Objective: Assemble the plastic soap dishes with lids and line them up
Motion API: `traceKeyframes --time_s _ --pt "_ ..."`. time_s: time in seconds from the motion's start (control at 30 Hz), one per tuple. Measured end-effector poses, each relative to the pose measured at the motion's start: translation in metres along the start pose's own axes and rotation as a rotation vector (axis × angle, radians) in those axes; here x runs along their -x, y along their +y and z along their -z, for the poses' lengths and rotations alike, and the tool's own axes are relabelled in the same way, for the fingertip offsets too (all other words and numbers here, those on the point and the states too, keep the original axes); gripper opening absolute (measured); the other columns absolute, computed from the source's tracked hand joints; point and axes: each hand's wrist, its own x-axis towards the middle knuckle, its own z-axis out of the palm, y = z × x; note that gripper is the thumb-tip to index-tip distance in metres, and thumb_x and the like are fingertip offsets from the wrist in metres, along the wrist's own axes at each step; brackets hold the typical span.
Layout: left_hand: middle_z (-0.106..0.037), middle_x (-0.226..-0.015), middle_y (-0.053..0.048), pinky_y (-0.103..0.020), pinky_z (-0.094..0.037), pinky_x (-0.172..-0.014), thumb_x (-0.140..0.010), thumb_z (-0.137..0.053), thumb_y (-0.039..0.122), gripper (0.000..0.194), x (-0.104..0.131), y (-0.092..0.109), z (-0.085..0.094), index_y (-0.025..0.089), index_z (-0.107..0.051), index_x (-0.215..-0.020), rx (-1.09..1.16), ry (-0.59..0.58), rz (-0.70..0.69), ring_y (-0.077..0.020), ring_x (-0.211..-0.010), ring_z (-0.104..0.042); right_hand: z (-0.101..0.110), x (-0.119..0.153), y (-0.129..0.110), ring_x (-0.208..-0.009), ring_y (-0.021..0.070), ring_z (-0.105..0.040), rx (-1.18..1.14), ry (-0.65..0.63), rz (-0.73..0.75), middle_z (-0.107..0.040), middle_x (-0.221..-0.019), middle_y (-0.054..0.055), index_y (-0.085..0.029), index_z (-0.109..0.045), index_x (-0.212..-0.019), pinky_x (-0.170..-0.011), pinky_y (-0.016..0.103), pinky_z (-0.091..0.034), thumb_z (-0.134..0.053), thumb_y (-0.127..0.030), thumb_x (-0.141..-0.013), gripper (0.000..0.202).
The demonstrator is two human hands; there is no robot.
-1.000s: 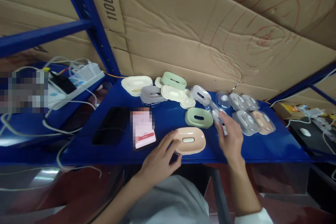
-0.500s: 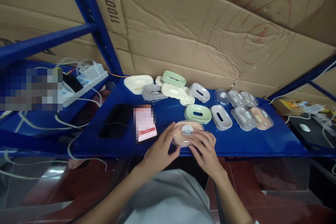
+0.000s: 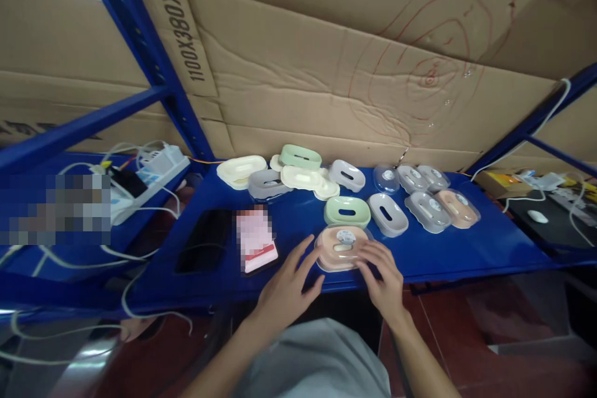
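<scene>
A peach soap box (image 3: 333, 255) with a clear lid and a round label lies at the front edge of the blue table, in the head view. My right hand (image 3: 385, 273) grips its right end, thumb at the front and fingers over the lid. To the left of the box is my left hand (image 3: 291, 280), with thumb and fingers spread and nothing between them; whether a fingertip touches the lid's edge I cannot tell. Just behind the box sit a green soap box base (image 3: 347, 221) and a grey one (image 3: 388, 224).
Lidded soap boxes (image 3: 428, 211) in grey and peach stand at the right. Cream, green and grey parts (image 3: 298, 178) are grouped at the back. A lit phone (image 3: 256, 239) and a black phone-like slab (image 3: 205, 242) lie left. Blue shelf posts (image 3: 177, 112) flank the cardboard wall (image 3: 280, 62).
My left hand has come off the soap box and opened. The box has shifted slightly right with my right hand at its right end. The head view has tilted up.
</scene>
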Motion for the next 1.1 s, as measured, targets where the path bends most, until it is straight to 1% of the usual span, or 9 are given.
traceKeyframes --time_s 0.13,0.27,0.47,0.7,0.83,0.9,0.97,1.03,1.1 --pt "-0.051 -0.164 -0.014 -0.042 -0.062 -0.107 -0.099 -0.065 0.022 0.056 -0.001 0.001 -0.001 0.028 -0.052 -0.153 -0.046 -0.03 -0.044 -0.031 -0.14 -0.064 0.003 0.002 0.001 -0.108 0.0286 -0.075 0.0 0.055 -0.045 -0.08 -0.109 0.005 -0.032 -0.076 -0.121 -0.099 0.056 -0.061 -0.066 -0.014 -0.099 0.03" --pt "-0.051 -0.163 -0.014 -0.042 -0.062 -0.108 -0.101 -0.066 0.026 0.06 0.0 0.0 -0.003 0.029 -0.048 -0.157 -0.046 -0.05 -0.059 -0.0315 -0.141 -0.063 0.002 0.001 0.002 -0.117 0.0286 -0.07 0.062 -0.05 -0.003 -0.076 -0.117 0.007 -0.032 -0.074 -0.13 -0.102 0.053 -0.061 -0.069 -0.018 -0.1 0.034" --pt "-0.056 -0.157 -0.011 -0.041 -0.054 -0.118 -0.106 -0.058 0.028 0.052 -0.001 -0.004 -0.004 0.03 -0.042 -0.156 0.135 0.012 0.064 -0.0252 -0.144 -0.06 0.001 0.002 0.001 -0.14 0.0328 -0.058 0.123 -0.199 0.071 -0.065 -0.145 0.01 -0.034 -0.062 -0.15 -0.112 0.055 -0.057 -0.073 -0.026 -0.099 0.052" --pt "-0.056 -0.155 -0.007 -0.038 -0.052 -0.119 -0.103 -0.066 0.029 0.058 -0.002 -0.006 -0.004 0.036 -0.043 -0.156 0.204 -0.045 0.144 -0.0245 -0.143 -0.06 0.0 0.005 0.005 -0.142 0.0334 -0.058 0.097 -0.155 0.061 -0.063 -0.147 0.01 -0.036 -0.061 -0.151 -0.112 0.055 -0.058 -0.071 -0.021 -0.099 0.054" --pt "-0.046 -0.165 -0.008 -0.04 -0.052 -0.12 -0.101 -0.07 0.028 0.058 -0.002 -0.007 -0.006 0.035 -0.046 -0.154 0.185 -0.075 0.195 -0.0272 -0.149 -0.055 -0.001 0.001 0.0 -0.143 0.0318 -0.057 0.05 -0.229 0.046 -0.064 -0.147 0.009 -0.037 -0.059 -0.153 -0.117 0.056 -0.054 -0.07 -0.022 -0.1 0.056" --pt "-0.038 -0.172 -0.008 -0.044 -0.051 -0.121 -0.098 -0.073 0.028 0.06 -0.002 -0.007 -0.007 0.034 -0.046 -0.152 0.178 -0.064 0.206 -0.0297 -0.154 -0.049 0.006 -0.001 0.0 -0.146 0.0304 -0.055 0.032 -0.305 0.044 -0.061 -0.152 0.008 -0.038 -0.055 -0.156 -0.119 0.055 -0.052 -0.068 -0.024 -0.102 0.057" --pt "-0.036 -0.174 -0.009 -0.047 -0.048 -0.124 -0.097 -0.075 0.029 0.059 -0.002 -0.006 -0.008 0.033 -0.047 -0.148 0.176 -0.048 0.19 -0.0308 -0.156 -0.047 0.019 -0.004 0.007 -0.149 0.0294 -0.052 0.053 -0.344 0.018 -0.056 -0.159 0.008 -0.038 -0.052 -0.158 -0.12 0.053 -0.051 -0.064 -0.027 -0.104 0.056" --pt "-0.042 -0.171 -0.009 -0.049 -0.049 -0.123 -0.098 -0.074 0.03 0.052 -0.001 -0.006 -0.008 0.031 -0.049 -0.144 0.173 -0.047 0.167 -0.0302 -0.154 -0.05 0.034 -0.009 0.024 -0.151 0.0306 -0.05 0.159 -0.265 -0.073 -0.051 -0.164 0.009 -0.036 -0.053 -0.157 -0.121 0.055 -0.049 -0.062 -0.033 -0.106 0.052" --pt "-0.047 -0.167 -0.009 -0.048 -0.051 -0.121 -0.1 -0.071 0.03 0.047 -0.002 -0.006 -0.007 0.031 -0.049 -0.141 0.167 -0.054 0.152 -0.0291 -0.151 -0.053 0.046 -0.017 0.048 -0.151 0.0342 -0.048 0.313 -0.099 -0.2 -0.049 -0.163 0.013 -0.03 -0.057 -0.154 -0.121 0.06 -0.046 -0.059 -0.041 -0.106 0.049"
